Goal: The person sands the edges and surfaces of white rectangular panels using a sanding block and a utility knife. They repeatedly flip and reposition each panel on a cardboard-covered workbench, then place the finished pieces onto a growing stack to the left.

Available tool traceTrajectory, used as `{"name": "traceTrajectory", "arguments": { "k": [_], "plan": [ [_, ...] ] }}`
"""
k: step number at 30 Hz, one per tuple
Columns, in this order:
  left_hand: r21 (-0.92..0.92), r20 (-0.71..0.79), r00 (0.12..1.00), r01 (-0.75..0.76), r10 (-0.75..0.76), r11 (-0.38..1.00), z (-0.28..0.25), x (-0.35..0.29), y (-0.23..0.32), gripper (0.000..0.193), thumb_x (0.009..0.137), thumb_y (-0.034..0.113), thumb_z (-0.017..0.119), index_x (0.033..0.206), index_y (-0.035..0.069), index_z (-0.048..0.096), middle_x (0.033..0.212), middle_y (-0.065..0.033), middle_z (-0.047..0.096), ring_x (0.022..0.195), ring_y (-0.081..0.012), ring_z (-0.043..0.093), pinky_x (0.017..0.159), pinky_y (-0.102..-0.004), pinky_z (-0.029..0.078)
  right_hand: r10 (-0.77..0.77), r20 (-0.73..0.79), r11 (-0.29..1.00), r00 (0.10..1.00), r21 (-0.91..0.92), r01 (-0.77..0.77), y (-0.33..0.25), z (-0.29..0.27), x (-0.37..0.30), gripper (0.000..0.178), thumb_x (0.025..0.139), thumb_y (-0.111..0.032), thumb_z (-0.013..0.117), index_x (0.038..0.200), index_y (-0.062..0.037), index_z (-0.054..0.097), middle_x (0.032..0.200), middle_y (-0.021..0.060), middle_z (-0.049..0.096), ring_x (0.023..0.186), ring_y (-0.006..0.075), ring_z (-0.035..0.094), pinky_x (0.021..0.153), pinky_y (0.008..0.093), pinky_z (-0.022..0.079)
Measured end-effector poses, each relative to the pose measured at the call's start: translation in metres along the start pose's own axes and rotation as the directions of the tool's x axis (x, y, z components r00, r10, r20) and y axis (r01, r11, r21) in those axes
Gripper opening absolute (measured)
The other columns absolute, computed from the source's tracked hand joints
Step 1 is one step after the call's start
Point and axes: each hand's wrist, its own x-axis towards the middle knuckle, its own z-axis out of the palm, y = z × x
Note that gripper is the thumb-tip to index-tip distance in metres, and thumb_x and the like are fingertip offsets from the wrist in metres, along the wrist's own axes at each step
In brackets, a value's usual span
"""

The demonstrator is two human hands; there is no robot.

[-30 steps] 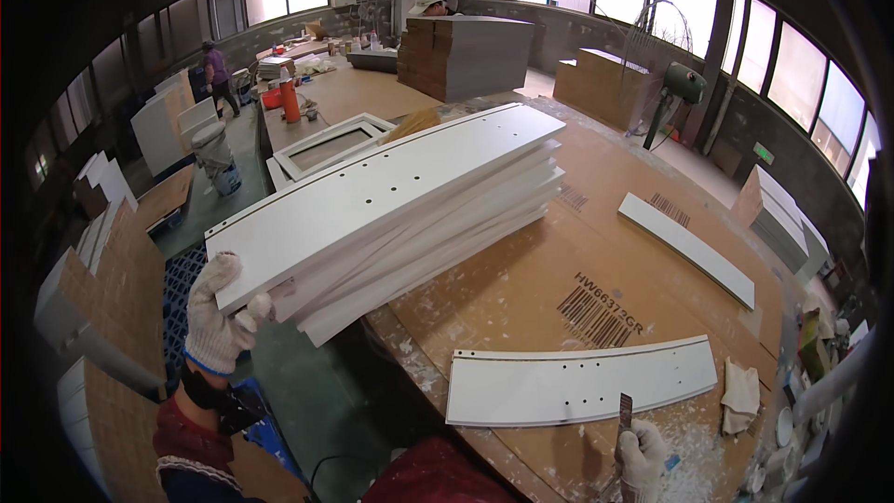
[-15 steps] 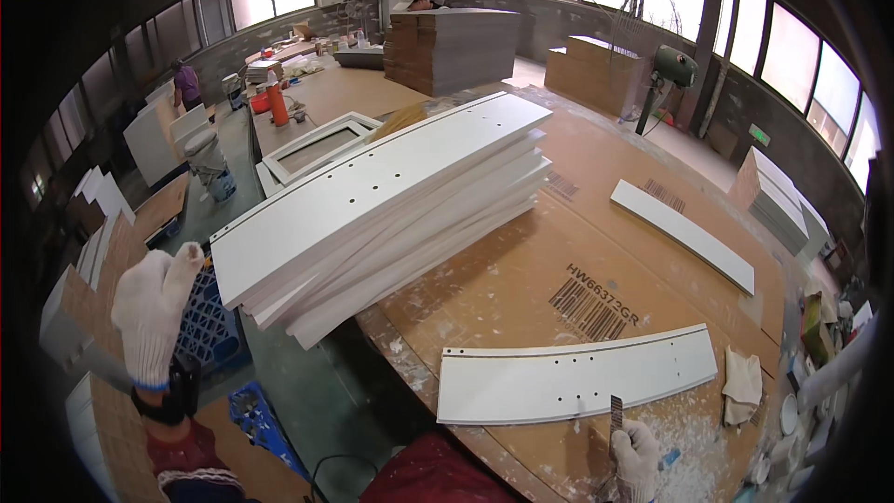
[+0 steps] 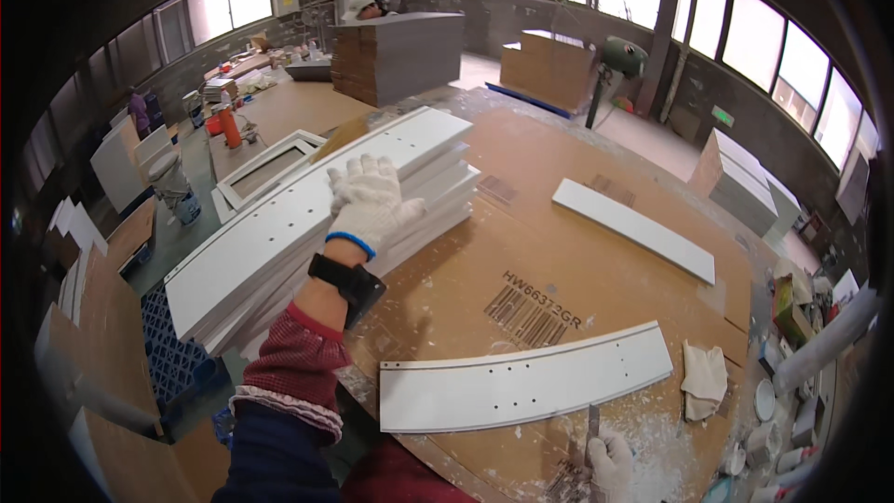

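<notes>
My left hand [image 3: 374, 197], in a white knit glove, lies with spread fingers over the top white panel [image 3: 244, 240] of a tall, uneven stack. That panel has a groove along one edge and several dark holes. Near the table's front edge, my gloved right hand [image 3: 610, 462] is closed round a narrow, flat, dark blade [image 3: 593, 423], like a putty knife, held upright. Just beyond the blade's tip rests a single white curved panel [image 3: 582, 379] with holes and a groove. Part of the right hand's grip is hidden.
The table's cardboard cover [image 3: 447, 289] carries white dust near my right hand. A narrow white strip [image 3: 643, 233] and a folded cloth [image 3: 705, 382] lie to the right. Cups and tools crowd the right edge. Behind stand a white frame [image 3: 307, 142], a panel pile [image 3: 400, 56] and a person [image 3: 361, 7].
My left hand has swung from beside the stack's left end onto its top panel. The view has shifted to the right. My right hand still grips the blade near the single panel.
</notes>
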Motion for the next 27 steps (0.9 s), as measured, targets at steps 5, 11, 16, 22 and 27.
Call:
{"name": "traceTrajectory", "arguments": {
  "k": [5, 11, 16, 22, 27],
  "plan": [
    [0.041, -0.200, 0.978, -0.052, 0.059, 0.998, 0.021, 0.041, 0.009, 0.077, 0.078, 0.057, 0.059, 0.132, 0.004, 0.048, 0.133, -0.0145, 0.049, 0.125, -0.0284, 0.045, 0.100, -0.0585, 0.031, -0.006, -0.194, 0.998, 0.981, 0.057, 0.017, 0.009, -0.022, 0.007, 0.012, 0.093, -0.012, 0.054, 0.089, -0.0010, 0.059, 0.065, -0.0024, 0.052, 0.053, 0.0041, 0.045, 0.046, 0.0207, 0.034],
    [-0.764, -0.058, 0.366, -0.616, 0.929, 0.194, 0.001, -0.039, 0.121, 0.050, 0.084, 0.037, 0.067, 0.125, 0.010, 0.057, 0.122, -0.0186, 0.059, 0.110, -0.0340, 0.060, 0.090, -0.0381, 0.050, -0.034, -0.275, 0.997, 0.961, -0.077, 0.014, -0.001, -0.048, 0.041, 0.014, 0.091, -0.011, 0.056, 0.095, 0.0005, 0.061, 0.063, -0.0015, 0.055, 0.055, 0.0051, 0.048, 0.048, 0.0233, 0.037],
    [-0.598, 0.011, 0.451, -0.712, 0.892, 0.367, 0.071, -0.147, 0.106, 0.087, 0.067, 0.045, 0.076, 0.127, -0.011, 0.045, 0.130, -0.0261, 0.048, 0.120, -0.0414, 0.047, 0.102, -0.0470, 0.040, -0.328, 0.102, 0.642, 0.939, -0.705, 0.301, -0.035, -0.012, 0.080, 0.017, 0.090, -0.018, 0.057, 0.092, -0.0017, 0.062, 0.068, 0.0099, 0.063, 0.062, 0.0237, 0.065, 0.056, 0.0346, 0.050],
    [-0.460, 0.269, 0.662, -0.550, 0.700, 0.697, 0.099, -0.204, 0.045, 0.104, 0.053, 0.057, 0.079, 0.125, -0.009, 0.044, 0.128, -0.0277, 0.044, 0.122, -0.0466, 0.039, 0.103, -0.0651, 0.021, -0.358, 0.570, 0.425, 0.740, -0.606, 0.672, -0.036, 0.051, 0.105, 0.019, 0.092, -0.020, 0.049, 0.100, -0.0064, 0.059, 0.084, 0.0140, 0.065, 0.077, 0.0295, 0.067, 0.062, 0.0396, 0.054],
    [-0.344, 0.326, 0.759, -0.460, 0.564, 0.818, 0.123, -0.221, 0.010, 0.115, 0.049, 0.059, 0.081, 0.129, -0.012, 0.039, 0.139, -0.0344, 0.034, 0.131, -0.0516, 0.029, 0.108, -0.0659, 0.013, -0.317, 0.630, 0.498, 0.709, -0.526, 0.690, 0.011, 0.131, 0.080, 0.017, 0.086, -0.018, 0.054, 0.098, -0.0056, 0.057, 0.077, 0.0086, 0.060, 0.073, 0.0266, 0.065, 0.060, 0.0377, 0.053]
  ]
}}
